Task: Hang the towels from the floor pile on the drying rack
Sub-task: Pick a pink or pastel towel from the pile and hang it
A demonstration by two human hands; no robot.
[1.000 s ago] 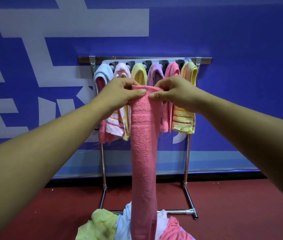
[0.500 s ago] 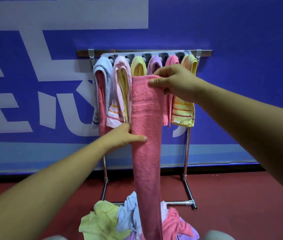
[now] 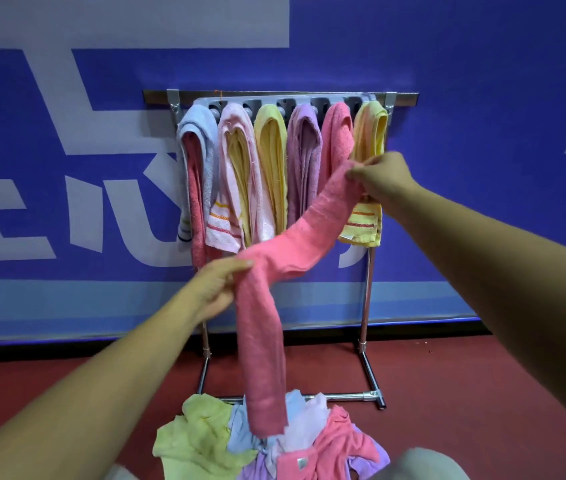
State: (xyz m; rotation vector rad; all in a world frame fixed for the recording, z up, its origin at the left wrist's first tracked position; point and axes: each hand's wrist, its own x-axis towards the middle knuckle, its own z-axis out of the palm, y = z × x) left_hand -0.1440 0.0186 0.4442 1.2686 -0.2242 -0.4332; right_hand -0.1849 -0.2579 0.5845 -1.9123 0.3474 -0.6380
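Long pink terry towel (image 3: 267, 327) — soft, limp: right hand (image 3: 383, 180) pinches its top end, left hand (image 3: 214, 294) grips mid-length — hold there.

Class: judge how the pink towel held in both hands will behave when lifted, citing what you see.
Probably floppy: the pink towel sags between the right hand and left hand, its tail hanging limp. Likely light: a fingertip pinch carries the upper end. Its terry nap should resist slipping.
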